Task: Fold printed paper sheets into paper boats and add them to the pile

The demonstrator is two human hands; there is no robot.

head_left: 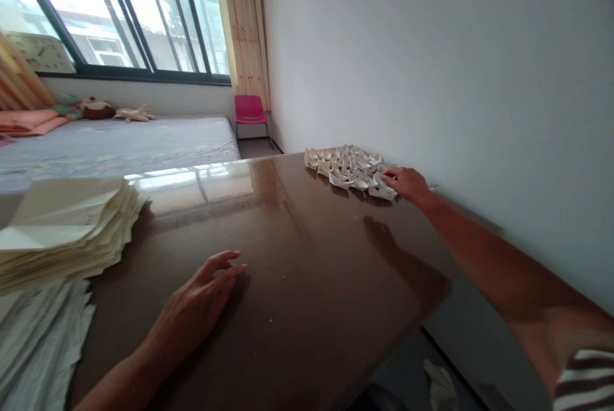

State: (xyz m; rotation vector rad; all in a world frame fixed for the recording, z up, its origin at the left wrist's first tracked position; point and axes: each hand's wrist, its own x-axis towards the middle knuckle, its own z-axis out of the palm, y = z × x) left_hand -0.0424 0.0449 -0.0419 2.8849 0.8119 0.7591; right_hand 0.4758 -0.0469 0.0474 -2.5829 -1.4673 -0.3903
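Note:
My right hand (407,182) reaches far across the glossy brown table (297,270) to a cluster of several small folded paper boats (348,167) near the wall. Its fingers rest on the nearest boat at the cluster's right end; whether they grip it I cannot make out. My left hand (201,299) lies flat on the table close to me, fingers stretched and slightly apart, holding nothing. A thick stack of cream paper sheets (64,225) sits just left of that hand.
More white printed sheets (38,341) lie under the stack at the table's left edge. A white wall (432,66) borders the table on the right. Beyond stand a bed (119,142), a pink chair (250,110) and a window (119,8).

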